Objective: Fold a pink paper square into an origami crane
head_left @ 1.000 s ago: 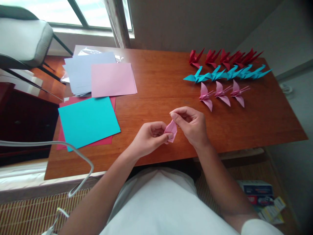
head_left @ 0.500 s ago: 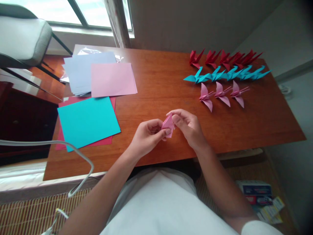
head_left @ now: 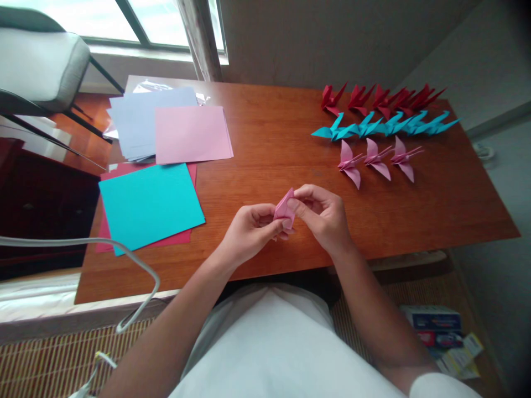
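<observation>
A small folded pink paper piece [head_left: 284, 208] is pinched between both hands just above the wooden table [head_left: 269, 149]. My left hand [head_left: 251, 229] grips its lower left side with closed fingers. My right hand [head_left: 321, 213] pinches its upper right edge with thumb and fingertips. Three finished pink paper cranes [head_left: 375, 159] lie in a row to the upper right, behind them a row of several turquoise cranes [head_left: 385, 125] and a row of several red cranes [head_left: 384, 98].
Loose sheets lie at the table's left: a turquoise sheet [head_left: 150, 204] on red ones [head_left: 174, 239], a pink sheet [head_left: 191, 134], lilac sheets [head_left: 141, 119]. A grey chair [head_left: 39, 61] stands at the far left. A white cable [head_left: 124, 260] crosses the near left edge. Booklets [head_left: 446, 331] lie on the floor.
Both hands shifted slightly left and closer together. The pink piece rotated and rose a little between the fingertips, and my right fingers closed tighter on its top edge.
</observation>
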### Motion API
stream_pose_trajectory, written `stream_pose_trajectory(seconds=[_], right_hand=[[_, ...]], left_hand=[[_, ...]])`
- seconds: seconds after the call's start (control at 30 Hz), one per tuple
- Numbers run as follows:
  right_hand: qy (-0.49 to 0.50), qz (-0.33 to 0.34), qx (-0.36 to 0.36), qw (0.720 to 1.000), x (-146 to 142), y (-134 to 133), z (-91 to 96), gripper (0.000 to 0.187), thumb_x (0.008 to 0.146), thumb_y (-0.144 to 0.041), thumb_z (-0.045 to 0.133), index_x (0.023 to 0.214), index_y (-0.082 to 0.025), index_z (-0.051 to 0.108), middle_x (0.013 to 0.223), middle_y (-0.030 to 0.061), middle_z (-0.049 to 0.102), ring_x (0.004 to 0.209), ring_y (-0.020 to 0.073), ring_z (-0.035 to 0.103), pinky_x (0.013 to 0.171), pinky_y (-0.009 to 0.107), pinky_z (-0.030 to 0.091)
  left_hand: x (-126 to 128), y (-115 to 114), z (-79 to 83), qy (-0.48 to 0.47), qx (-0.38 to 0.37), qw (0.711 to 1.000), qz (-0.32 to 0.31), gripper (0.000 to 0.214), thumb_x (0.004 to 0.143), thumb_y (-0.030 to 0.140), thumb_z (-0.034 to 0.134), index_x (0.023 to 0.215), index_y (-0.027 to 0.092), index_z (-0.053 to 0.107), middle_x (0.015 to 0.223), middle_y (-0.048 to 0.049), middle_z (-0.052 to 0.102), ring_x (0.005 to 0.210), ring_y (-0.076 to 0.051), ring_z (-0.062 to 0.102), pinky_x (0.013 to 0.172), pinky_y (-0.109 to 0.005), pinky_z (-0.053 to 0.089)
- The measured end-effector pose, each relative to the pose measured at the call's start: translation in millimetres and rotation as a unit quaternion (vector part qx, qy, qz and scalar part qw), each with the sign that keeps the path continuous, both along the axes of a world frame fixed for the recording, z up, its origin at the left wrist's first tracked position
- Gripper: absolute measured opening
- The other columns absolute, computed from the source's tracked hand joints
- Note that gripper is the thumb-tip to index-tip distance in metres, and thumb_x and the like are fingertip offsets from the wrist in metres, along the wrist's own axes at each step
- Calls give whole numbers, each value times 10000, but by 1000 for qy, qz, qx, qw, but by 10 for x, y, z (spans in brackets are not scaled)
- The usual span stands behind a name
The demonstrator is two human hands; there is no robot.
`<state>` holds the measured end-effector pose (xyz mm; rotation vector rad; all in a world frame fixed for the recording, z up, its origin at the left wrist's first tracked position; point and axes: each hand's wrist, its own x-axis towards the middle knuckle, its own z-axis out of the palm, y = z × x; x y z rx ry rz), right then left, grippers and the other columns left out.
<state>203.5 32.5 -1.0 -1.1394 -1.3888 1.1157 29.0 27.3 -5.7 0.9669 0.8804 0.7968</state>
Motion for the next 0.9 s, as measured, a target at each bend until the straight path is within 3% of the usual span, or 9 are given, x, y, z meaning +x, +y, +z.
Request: stream_pose_trajectory(seconds=[0.3, 0.4, 0.5, 0.73, 0.9], right_hand=[[13, -5, -32, 999, 32, 70, -26, 220, 822, -385, 809, 944, -234, 705, 907, -5, 733, 817, 146, 685, 704, 262, 538], [16, 22, -49, 998, 54, 88, -6, 236, 821, -396, 811, 966, -234, 720, 918, -1, 746, 835, 149, 696, 721, 261, 546], [20, 51, -59, 997, 54, 79, -5, 187, 838, -389, 797, 913, -227, 740, 877, -3, 755, 786, 145, 697, 706, 263, 555], [20, -24, -45, 998, -26, 61, -21, 203, 849, -414, 781, 778, -228, 739, 735, -7, 733, 665, 147, 664, 610, 275, 531], [19, -20, -25, 999, -34, 57, 21, 218, 872, -394, 763, 725, -239, 720, 686, -17, 687, 630, 138, 615, 581, 280, 481]], left_hand=[[17, 0, 37, 22, 0, 1000, -5, 277, 764, 384, 848, 792, 125, 752, 711, -46, 755, 633, -132, 689, 601, -207, 544], [22, -2, 48, 18, 1, 1000, -1, 272, 760, 378, 850, 784, 125, 753, 706, -43, 753, 626, -126, 682, 595, -202, 539], [20, 1, 52, 16, -3, 1000, -3, 259, 760, 364, 850, 779, 124, 755, 698, -40, 751, 621, -123, 677, 588, -198, 534], [22, 9, 35, 11, -14, 1000, -17, 263, 759, 360, 862, 799, 121, 760, 739, -58, 768, 644, -128, 684, 595, -195, 529], [30, -21, 35, 21, 19, 999, -23, 285, 805, 403, 823, 833, 127, 758, 782, -61, 774, 689, -141, 699, 626, -203, 538]])
